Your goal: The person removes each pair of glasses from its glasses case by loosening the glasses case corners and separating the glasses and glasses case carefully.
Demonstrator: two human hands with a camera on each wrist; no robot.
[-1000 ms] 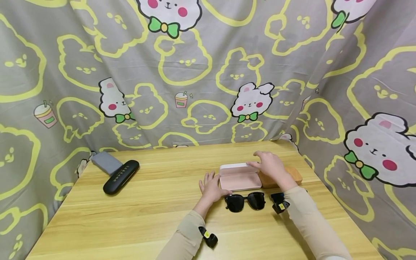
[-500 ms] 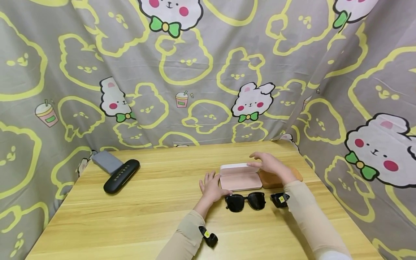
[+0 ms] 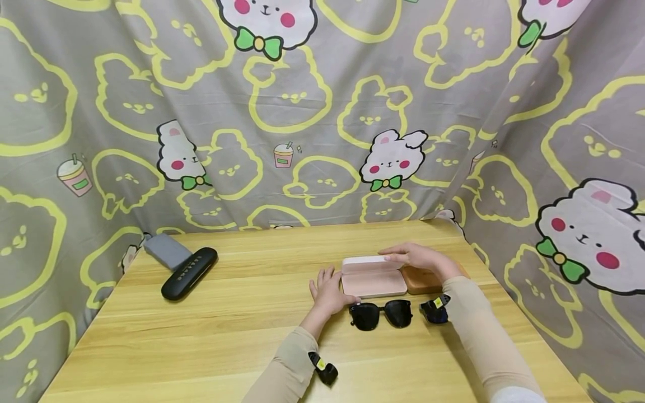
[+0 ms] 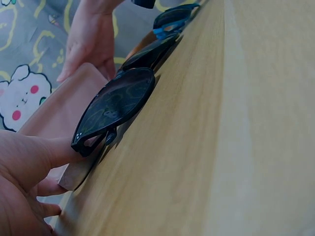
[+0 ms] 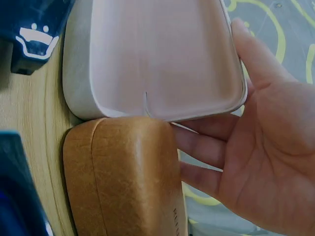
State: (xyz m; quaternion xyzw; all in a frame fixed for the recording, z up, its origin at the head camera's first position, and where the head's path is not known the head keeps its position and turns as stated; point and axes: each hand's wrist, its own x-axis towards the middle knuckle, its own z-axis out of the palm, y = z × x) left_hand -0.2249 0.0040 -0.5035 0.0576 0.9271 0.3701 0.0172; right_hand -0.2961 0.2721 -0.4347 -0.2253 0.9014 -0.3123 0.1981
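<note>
A pink-lined glasses case lies open on the table, its white-edged lid raised at the back. My left hand is at its left end, fingers spread, thumb along the front corner. In the left wrist view the thumb passes behind black sunglasses, which lie just in front of the case. My right hand holds the raised lid; in the right wrist view the thumb lies along the lid's rim and other fingers reach behind. A brown glasses case stands closed against the pink one's right end, partly hidden by the right arm.
A black glasses case lies at the table's left, beside a grey flat case or pouch. A dark item with blue parts lies beyond the sunglasses, by the right wrist. Patterned curtains border the table's back and right.
The right hand's raised fingers have come down onto the lid's top edge. The left hand, sunglasses and cases have stayed in place.
</note>
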